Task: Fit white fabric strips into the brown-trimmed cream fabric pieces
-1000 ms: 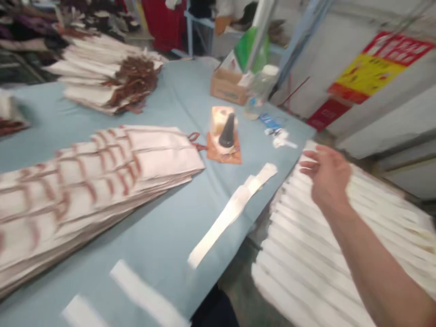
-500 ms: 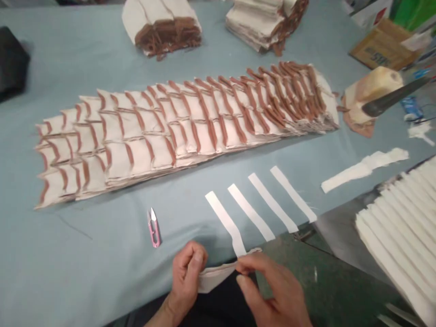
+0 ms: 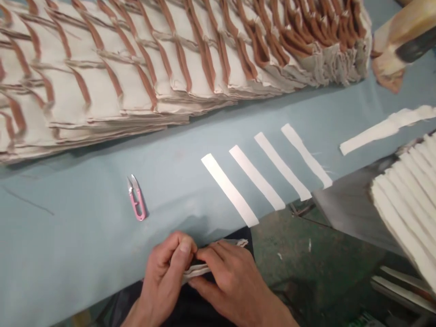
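Close to the table's near edge, my left hand is closed, its thumb pressed on the forefinger, gripping one end of a folded piece of white fabric. My right hand lies over the same fabric, fingers bent around it, and covers much of it. A pale end of the fabric sticks out beyond the right knuckles. In front of my hands several white fabric strips lie slanted side by side. Pink thread snips rest on the table to the left, blades pointing away.
Long overlapping stacks of white fabric pieces with brown edges stretch across the back of the blue table. A crumpled white strip lies at right. White folded fabric is stacked beyond the table edge. A dark-handled object stands at back right.
My right hand has moved left along the fabric, close to my left hand. The nearest strip, which reached down to my right fingers, now lies straight on the table. The view has tilted down and closer.
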`<state>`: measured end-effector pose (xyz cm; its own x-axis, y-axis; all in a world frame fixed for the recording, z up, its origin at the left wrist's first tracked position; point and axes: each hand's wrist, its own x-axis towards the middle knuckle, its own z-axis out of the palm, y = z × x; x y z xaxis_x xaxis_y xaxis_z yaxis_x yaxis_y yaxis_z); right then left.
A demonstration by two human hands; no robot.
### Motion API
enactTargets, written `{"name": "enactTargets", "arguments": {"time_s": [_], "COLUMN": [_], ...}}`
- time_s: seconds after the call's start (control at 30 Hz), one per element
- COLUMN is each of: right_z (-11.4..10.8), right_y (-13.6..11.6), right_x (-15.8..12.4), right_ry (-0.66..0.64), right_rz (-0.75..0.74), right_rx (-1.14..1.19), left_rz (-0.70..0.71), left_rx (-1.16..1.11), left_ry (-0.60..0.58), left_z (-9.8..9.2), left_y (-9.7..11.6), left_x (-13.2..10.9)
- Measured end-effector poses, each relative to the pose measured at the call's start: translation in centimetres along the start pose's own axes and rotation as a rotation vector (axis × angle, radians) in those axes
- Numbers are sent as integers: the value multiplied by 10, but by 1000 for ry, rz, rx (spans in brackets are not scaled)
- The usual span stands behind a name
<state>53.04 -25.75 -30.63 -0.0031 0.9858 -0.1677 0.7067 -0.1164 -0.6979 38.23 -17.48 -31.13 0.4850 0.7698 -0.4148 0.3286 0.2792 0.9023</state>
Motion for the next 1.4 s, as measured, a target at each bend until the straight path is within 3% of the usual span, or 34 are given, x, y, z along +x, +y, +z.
{"name": "enactTargets", "arguments": {"time_s": [0.17, 0.3, 0.4, 0.5, 0.7, 0.87, 0.97, 1.17, 1.27, 1.4], "right_z": [22, 26, 29, 34, 50, 65, 70, 88, 102, 109], "right_y": [-19, -32, -43, -56, -78, -87, -90, -96, -108, -128], "right_x": [-10, -27, -47, -70, -121, -161, -178, -195, -201, -211], "right_ry": [144, 259, 319, 374, 526, 597, 632, 553, 514, 361], "right_rz": [-99, -84, -120, -192, -344, -391, -412, -380, -285, -45], "right_rx": [1, -17, -61, -107, -192, -237, -291, -346, -244, 116], "left_rz": [20, 103, 267, 468, 817, 787, 688, 520, 428, 368], "left_rx": [-98, -233, -119, 21, 270, 242, 153, 180, 187, 232], "left_ry": [-104, -18, 115, 119, 186, 98, 6, -127, -190, -282], "left_z": [-7, -26, -41, -49, -44, -35, -30, -30, -37, -49], "left_y": [5, -3, -15, -28, -50, -65, -72, -64, -56, -49], "left_x": [-3, -20, -53, -93, -152, -183, -201, -227, -234, -245]}}
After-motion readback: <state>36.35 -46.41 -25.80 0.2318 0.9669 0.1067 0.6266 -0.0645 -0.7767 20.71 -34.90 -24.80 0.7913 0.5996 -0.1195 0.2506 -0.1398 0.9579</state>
